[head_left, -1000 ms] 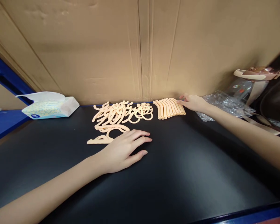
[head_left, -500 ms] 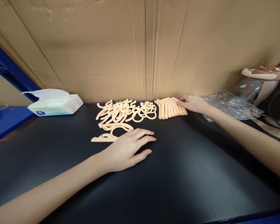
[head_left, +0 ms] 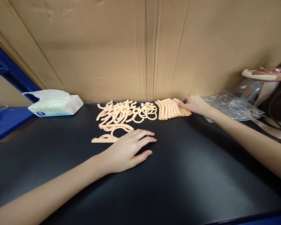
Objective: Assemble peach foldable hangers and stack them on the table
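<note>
Several curved peach plastic hanger arms (head_left: 166, 109) lie side by side in a row at the back of the black table. At the row's right end my right hand (head_left: 195, 104) has its fingers closed on the last arm, which lies at a slant; its fingertips are partly hidden. My left hand (head_left: 128, 150) rests palm down with fingers apart, holding nothing. It partly covers a peach hanger piece with a ring-shaped hook (head_left: 104, 140). Beyond it lies one long hanger arm (head_left: 118, 126), in front of a loose heap of hanger parts (head_left: 117, 113).
A tissue pack (head_left: 53, 104) stands at the back left by a blue metal frame (head_left: 14, 70). Crumpled clear plastic (head_left: 231, 106) and a brown-lidded bottle with a strap (head_left: 262, 75) are at the right. Cardboard (head_left: 96, 50) walls off the back.
My right hand has shifted slightly right, and the right end of the row has spread that way with it. My left hand has stayed in place.
</note>
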A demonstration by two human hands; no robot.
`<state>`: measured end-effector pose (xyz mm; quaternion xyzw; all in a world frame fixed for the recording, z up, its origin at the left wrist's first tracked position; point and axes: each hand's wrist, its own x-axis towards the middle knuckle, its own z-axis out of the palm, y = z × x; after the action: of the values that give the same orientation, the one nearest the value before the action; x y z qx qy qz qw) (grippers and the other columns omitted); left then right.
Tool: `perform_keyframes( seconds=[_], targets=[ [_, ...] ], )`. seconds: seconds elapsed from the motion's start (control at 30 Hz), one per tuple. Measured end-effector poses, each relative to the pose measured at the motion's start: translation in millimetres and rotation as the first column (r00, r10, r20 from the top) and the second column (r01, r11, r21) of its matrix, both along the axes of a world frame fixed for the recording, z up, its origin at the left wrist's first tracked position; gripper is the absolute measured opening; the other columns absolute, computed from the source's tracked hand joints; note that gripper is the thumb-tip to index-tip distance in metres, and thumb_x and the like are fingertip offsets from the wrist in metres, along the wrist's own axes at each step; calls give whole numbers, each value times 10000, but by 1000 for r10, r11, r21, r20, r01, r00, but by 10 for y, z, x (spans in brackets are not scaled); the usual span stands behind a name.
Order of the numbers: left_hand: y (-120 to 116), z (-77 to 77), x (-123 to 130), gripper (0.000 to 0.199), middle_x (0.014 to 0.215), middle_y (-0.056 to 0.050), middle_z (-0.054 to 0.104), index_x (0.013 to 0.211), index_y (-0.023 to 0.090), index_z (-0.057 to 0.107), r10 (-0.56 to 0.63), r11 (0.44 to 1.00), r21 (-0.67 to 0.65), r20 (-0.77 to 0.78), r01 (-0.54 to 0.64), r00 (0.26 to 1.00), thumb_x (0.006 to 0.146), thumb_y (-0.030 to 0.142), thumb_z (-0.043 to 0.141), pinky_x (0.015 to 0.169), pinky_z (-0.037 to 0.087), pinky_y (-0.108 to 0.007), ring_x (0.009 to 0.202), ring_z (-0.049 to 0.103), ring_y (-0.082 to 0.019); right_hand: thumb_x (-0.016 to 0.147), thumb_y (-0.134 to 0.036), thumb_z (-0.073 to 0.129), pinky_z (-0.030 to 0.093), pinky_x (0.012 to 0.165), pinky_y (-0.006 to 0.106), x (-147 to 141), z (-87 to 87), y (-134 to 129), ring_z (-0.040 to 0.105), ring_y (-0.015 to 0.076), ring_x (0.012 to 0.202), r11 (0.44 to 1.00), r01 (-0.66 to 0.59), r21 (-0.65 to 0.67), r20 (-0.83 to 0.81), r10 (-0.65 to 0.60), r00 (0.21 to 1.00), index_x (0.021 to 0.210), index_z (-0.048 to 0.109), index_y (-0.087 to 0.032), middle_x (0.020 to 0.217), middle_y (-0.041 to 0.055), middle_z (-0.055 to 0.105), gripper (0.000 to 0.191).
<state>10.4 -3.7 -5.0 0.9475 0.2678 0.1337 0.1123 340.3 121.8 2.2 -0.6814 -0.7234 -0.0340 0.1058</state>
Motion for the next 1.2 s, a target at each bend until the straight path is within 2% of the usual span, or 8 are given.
perform_keyframes(
  seconds=[0.17,0.33,0.4,0.5,0.67,0.9,1.1,1.2],
  targets=[
    [6,-10,-4,322,1375,-73,505,1286,247,517,0,1000,-2,-20,0,1000,981,315,442,1027,416,-380,1244,488,-231,831,-340,507,423,596,314,-4,51,-21,657,262,731,999,11,52,-38,-9,999,1110,658,-124,745,91,713,384],
    [-1,-13,2,304,1357,-68,518,1269,235,518,-11,1000,8,-6,11,1000,978,301,455,1018,414,-361,1225,495,-218,869,-327,478,443,674,317,-139,276,-163,653,236,748,987,-45,151,-96,60,994,1205,570,-131,742,57,707,400],
    [-9,-9,5,282,1307,-66,548,1242,224,521,1,999,48,26,-3,1000,973,281,460,1001,417,-345,1197,509,-211,879,-354,481,439,667,305,-264,355,-276,635,202,682,966,-164,199,-132,192,972,1226,553,-142,741,41,699,413],
    [-8,-1,6,217,1175,-75,593,1165,195,512,113,968,205,145,-142,983,959,244,464,940,429,-354,1103,540,-220,870,-361,501,413,622,287,-501,396,-489,605,182,623,903,-348,252,-89,380,921,1236,543,-143,718,23,675,428],
    [36,0,5,199,1117,-84,578,1129,168,470,236,898,304,274,-317,932,934,210,480,922,418,-375,1075,524,-230,864,-180,461,405,679,287,-848,315,-795,618,197,696,759,-628,169,128,615,778,1164,597,-122,720,42,669,335],
    [58,-18,-23,260,1062,-40,618,1020,186,562,228,930,257,161,-264,960,851,68,404,873,387,-387,1023,507,-227,914,-323,545,352,594,256,-1012,252,-974,593,160,660,786,-616,55,25,616,788,983,658,-163,736,18,659,207],
    [47,15,-44,322,885,-17,627,910,188,575,125,969,198,119,-147,985,703,34,382,787,349,-390,884,503,-219,888,-405,608,323,578,240,-1048,237,-1083,561,135,690,760,-650,21,-58,650,758,877,625,-178,828,6,636,227],
    [53,25,-54,331,926,-33,626,929,178,577,144,964,203,147,-172,979,723,32,363,775,345,-386,905,502,-222,872,-407,630,312,569,235,-1115,246,-1211,541,113,647,733,-680,-10,-140,673,727,787,615,-175,765,-16,620,247]
  ],
)
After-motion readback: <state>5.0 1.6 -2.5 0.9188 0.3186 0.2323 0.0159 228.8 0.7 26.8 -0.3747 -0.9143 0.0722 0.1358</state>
